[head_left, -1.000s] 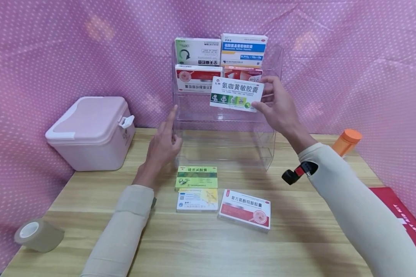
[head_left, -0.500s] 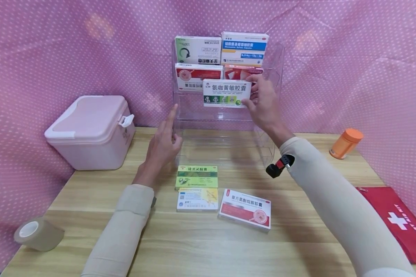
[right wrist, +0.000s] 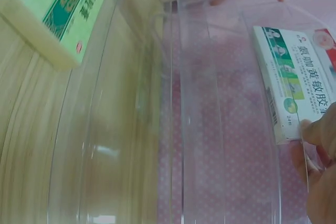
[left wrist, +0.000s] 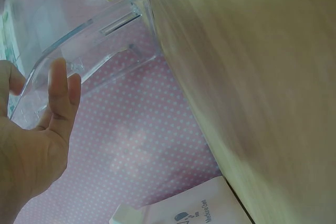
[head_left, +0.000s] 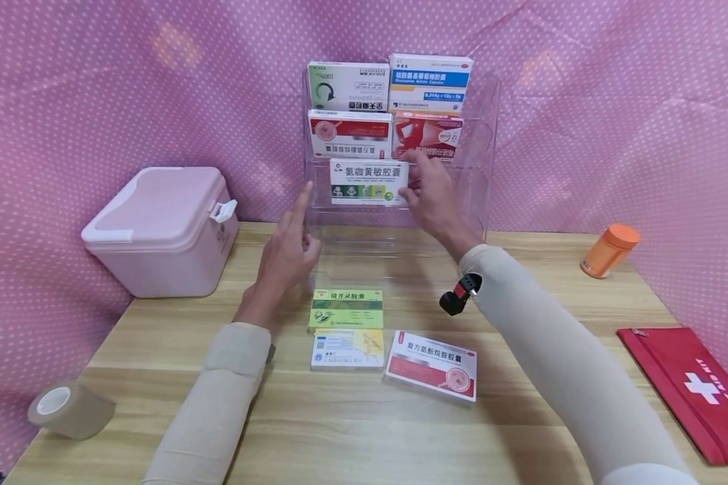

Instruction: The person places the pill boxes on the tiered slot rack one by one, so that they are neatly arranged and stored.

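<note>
In the head view my right hand (head_left: 433,195) pinches the right end of a white-and-green medicine box (head_left: 364,182), its black lettering facing me. The box stands upright at the left of the third tier of a clear stepped display rack (head_left: 443,246), just under a red-and-white box. My left hand (head_left: 285,249) holds the rack's left side panel, index finger stretched up along it. In the left wrist view that hand (left wrist: 44,124) has digits on both sides of the panel edge. The right wrist view shows the medicine box (right wrist: 289,77) between thumb and fingers.
Upper tiers hold several medicine boxes, including a red one (head_left: 427,138). On the table lie a green box (head_left: 347,310), a white-yellow box (head_left: 347,350) and a red-white box (head_left: 433,367). Around them are a pink case (head_left: 158,232), tape roll (head_left: 73,411), orange bottle (head_left: 609,252) and red pouch (head_left: 691,394).
My right hand has carried the white-and-green box left and down, from before the red box to the third tier's left side. The left hand has stayed at the rack's side.
</note>
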`<act>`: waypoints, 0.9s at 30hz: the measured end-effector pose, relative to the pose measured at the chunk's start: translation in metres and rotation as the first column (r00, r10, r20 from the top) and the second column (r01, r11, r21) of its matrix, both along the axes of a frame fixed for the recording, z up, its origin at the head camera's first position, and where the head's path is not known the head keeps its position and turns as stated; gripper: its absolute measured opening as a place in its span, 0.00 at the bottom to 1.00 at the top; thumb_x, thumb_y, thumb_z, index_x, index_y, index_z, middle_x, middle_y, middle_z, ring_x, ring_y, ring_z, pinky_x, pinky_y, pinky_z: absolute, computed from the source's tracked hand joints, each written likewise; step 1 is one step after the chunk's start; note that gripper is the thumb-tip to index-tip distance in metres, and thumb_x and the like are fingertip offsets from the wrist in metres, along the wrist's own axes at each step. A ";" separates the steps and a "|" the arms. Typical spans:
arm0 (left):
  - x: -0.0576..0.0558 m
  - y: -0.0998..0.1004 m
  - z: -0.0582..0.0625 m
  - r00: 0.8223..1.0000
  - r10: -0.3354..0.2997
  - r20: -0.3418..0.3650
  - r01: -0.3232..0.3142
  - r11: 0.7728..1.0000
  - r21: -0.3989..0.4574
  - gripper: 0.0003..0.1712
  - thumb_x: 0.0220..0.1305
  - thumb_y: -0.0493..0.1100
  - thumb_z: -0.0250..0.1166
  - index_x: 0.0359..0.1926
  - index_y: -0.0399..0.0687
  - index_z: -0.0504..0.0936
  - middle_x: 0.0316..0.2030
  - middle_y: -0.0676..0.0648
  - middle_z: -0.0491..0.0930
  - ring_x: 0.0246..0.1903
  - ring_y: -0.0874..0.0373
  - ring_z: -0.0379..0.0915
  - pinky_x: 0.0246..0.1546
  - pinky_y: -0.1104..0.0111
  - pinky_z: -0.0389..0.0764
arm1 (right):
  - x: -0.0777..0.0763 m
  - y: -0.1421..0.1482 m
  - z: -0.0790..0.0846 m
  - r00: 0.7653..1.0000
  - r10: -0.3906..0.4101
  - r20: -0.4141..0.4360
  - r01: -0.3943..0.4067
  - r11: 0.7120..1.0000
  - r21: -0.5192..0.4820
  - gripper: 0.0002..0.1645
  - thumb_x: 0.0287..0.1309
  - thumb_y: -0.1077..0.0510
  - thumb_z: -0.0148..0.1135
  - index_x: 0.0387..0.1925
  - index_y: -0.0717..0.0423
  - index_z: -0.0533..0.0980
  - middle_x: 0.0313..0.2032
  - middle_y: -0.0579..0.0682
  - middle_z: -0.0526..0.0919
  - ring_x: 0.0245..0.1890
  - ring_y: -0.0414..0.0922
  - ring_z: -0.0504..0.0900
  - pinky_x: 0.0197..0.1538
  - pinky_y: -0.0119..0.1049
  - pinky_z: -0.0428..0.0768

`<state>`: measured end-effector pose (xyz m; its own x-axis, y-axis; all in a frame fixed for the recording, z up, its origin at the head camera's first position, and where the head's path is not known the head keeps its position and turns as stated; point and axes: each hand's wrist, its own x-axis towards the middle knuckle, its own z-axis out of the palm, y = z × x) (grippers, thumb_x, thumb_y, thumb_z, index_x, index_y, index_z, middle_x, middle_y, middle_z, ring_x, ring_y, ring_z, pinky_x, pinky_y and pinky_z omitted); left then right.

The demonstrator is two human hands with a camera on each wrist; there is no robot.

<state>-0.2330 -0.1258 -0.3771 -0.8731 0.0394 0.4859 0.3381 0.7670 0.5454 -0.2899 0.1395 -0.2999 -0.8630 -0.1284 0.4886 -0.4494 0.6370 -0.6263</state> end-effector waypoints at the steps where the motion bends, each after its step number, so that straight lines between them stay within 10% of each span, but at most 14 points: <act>1: 0.000 0.000 0.000 1.000 0.000 0.001 0.000 1.000 0.003 0.59 0.68 0.35 0.60 0.87 0.81 0.40 0.50 0.39 0.73 0.36 0.49 0.67 0.35 0.59 0.74 | 0.000 -0.004 0.001 1.000 0.001 0.003 -0.001 1.000 0.002 0.32 0.68 0.71 0.66 0.70 0.53 0.72 0.58 0.61 0.76 0.56 0.57 0.87 0.60 0.47 0.88; 19: 0.000 -0.002 0.001 1.000 0.002 0.002 -0.002 1.000 0.006 0.59 0.68 0.36 0.60 0.87 0.82 0.39 0.56 0.38 0.74 0.36 0.48 0.69 0.36 0.57 0.76 | 0.009 -0.017 0.002 0.998 0.065 -0.020 -0.065 0.998 0.002 0.41 0.68 0.67 0.65 0.79 0.52 0.65 0.52 0.60 0.81 0.51 0.54 0.82 0.60 0.49 0.85; 27: 0.001 -0.001 0.001 1.000 -0.005 0.012 0.005 1.000 0.007 0.59 0.68 0.36 0.59 0.87 0.83 0.38 0.54 0.38 0.74 0.37 0.48 0.69 0.37 0.57 0.76 | 0.038 0.014 -0.009 0.993 0.060 -0.097 -0.071 0.991 -0.113 0.36 0.64 0.70 0.62 0.74 0.61 0.69 0.52 0.65 0.81 0.52 0.55 0.80 0.60 0.50 0.84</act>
<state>-0.2315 -0.1270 -0.3764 -0.8787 0.0400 0.4758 0.3352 0.7614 0.5549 -0.2518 0.1535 -0.3085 -0.8046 -0.1211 0.5813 -0.5476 0.5299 -0.6476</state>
